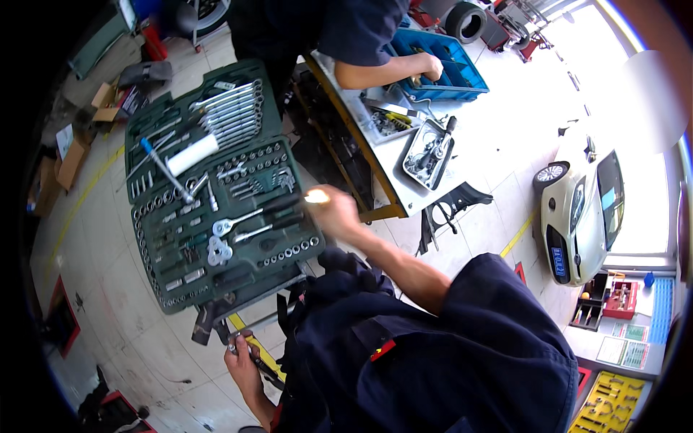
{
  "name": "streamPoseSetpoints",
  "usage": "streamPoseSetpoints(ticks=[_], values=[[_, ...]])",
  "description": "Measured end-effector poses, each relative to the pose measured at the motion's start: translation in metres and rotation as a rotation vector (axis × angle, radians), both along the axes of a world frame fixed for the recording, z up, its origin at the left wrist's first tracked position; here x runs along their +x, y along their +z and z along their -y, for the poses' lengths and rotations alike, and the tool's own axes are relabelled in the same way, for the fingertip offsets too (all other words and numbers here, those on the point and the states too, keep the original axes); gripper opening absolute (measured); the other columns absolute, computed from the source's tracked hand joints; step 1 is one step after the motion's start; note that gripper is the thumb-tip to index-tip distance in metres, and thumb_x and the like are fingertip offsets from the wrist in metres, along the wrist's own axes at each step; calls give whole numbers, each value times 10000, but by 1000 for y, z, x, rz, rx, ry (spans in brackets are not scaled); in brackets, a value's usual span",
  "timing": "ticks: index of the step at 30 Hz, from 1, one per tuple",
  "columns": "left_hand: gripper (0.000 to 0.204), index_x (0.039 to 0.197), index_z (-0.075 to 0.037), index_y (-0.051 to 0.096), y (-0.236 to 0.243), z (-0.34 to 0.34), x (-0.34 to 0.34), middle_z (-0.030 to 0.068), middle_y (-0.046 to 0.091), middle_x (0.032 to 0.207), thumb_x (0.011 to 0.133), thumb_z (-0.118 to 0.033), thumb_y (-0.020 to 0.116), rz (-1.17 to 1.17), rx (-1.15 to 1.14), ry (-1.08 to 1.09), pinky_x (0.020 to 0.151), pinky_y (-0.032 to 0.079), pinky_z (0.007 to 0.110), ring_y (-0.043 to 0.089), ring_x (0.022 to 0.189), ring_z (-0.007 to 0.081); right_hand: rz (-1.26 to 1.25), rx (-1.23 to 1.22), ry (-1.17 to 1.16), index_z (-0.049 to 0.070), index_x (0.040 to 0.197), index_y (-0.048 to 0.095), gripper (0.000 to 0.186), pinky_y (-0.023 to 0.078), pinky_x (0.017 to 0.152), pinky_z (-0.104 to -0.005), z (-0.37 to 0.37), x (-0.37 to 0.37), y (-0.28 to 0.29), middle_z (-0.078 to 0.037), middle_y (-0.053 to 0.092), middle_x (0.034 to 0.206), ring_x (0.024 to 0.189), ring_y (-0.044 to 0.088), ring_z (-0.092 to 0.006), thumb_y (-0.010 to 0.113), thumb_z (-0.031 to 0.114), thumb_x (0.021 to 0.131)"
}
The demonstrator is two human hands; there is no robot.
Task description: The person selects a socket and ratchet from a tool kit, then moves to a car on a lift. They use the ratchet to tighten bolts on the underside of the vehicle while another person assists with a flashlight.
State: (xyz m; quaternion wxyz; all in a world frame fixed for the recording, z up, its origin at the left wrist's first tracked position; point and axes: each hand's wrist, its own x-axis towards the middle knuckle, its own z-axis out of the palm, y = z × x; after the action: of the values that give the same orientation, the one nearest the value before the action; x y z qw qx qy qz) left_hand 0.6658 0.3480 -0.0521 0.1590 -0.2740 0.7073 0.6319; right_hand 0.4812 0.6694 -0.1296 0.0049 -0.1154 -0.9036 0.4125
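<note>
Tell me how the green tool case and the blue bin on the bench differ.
The tool case is dark green, while the bin is blue. The case takes up far more of the picture than the bin. The case lies opened out with shaped recesses; the bin is an open-topped box with upright walls. The person's right hand is at the case, a co-worker's hand over the bin. Both are divided inside.

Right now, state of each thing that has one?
Green tool case: open
Ratchet: in case, seating unclear
Right hand: at ratchet handle, blurred, grip unclear
Left hand: closed around dark-handled tool
Blue divided bin: open, co-worker's hand over it
Metal tray: holding metal parts
Pale car: hood closed
</note>
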Motion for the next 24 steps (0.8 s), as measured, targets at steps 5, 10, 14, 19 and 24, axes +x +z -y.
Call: streamPoseSetpoints(ticks=[5, 10, 14, 19, 24], values=[[379, 1016, 30, 634, 5, -28, -11, -15, 472, 634, 1053, -320, 494, 31, -46, -5, 554, 335, 227, 447, 593, 69, 101, 501, -515, 40, 1040, 678, 308, 544, 768, -483, -262, -15, 0, -187, 705, 970, 886, 689, -376, 667, 301, 877], [377, 1025, 24, 642, 8, -74, -39, -16, 480, 635, 1054, -319, 487, 17, -71, -99, 548, 331, 237, 444, 591, 70, 234, 684, -295, 30, 1083, 687, 390, 542, 825, -476, -318, -34, 19, -204, 665, 1092, 969, 682, -383, 719, 314, 818], [345, 1021, -9, 676, 21, -109, -57, -35, 503, 670, 1039, -317, 522, 104, -111, -56, 565, 355, 224, 459, 615, 48, 298, 740, -223, -22, 909, 714, 371, 571, 738, -463, -346, -52, -22, -222, 725, 870, 833, 725, -365, 686, 338, 821], [330, 1022, 2, 665, 20, -124, -59, -13, 529, 665, 1048, -285, 505, 63, -28, -63, 585, 373, 242, 473, 621, 67, 176, 785, -30, -10, 1101, 608, 417, 519, 819, -481, -356, -38, -23, -223, 639, 1120, 984, 659, -394, 668, 357, 912], [374, 1040, 10, 649, 16, -126, -37, -12, 521, 660, 1048, -337, 511, 47, -44, 14, 588, 352, 231, 474, 629, 69, 299, 896, 32, -5, 1144, 540, 358, 533, 817, -518, -342, -49, -11, -245, 617, 1155, 986, 660, -426, 663, 236, 910]])
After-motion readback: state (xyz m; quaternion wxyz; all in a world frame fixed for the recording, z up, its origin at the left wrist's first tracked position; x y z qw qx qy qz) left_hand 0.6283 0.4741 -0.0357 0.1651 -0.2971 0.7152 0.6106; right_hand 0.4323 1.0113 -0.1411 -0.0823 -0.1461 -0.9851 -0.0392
